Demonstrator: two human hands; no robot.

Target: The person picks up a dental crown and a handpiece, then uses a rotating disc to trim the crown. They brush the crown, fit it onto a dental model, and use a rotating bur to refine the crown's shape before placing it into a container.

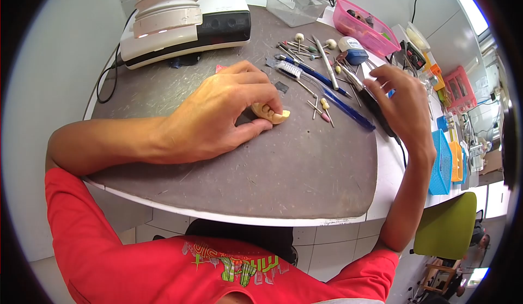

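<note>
My left hand (pixel 223 111) is closed around a cream dental model (pixel 267 112), pinching it between thumb and fingers just over the grey mat. Tooth shapes show on the part that sticks out, and one end is yellowish. On the right, my right hand (pixel 400 100) hovers with curved, parted fingers at a black and silver rotary handpiece (pixel 377 109). Its thumb side is close to the handpiece, and contact is hard to make out. Beside the handpiece lie a blue pen (pixel 348 109), a white-bristled brush (pixel 290 69) and several grinding burs (pixel 325 105).
The grey mat (pixel 261 179) covers the desk. A white machine with a ribbed hose (pixel 169 10) stands back left. Behind the tools are a clear plastic container (pixel 297 7), a pink basket (pixel 365 32) and a blue-white bottle (pixel 353 51). A blue basket (pixel 440 165) stands far right, above a green chair (pixel 447 225).
</note>
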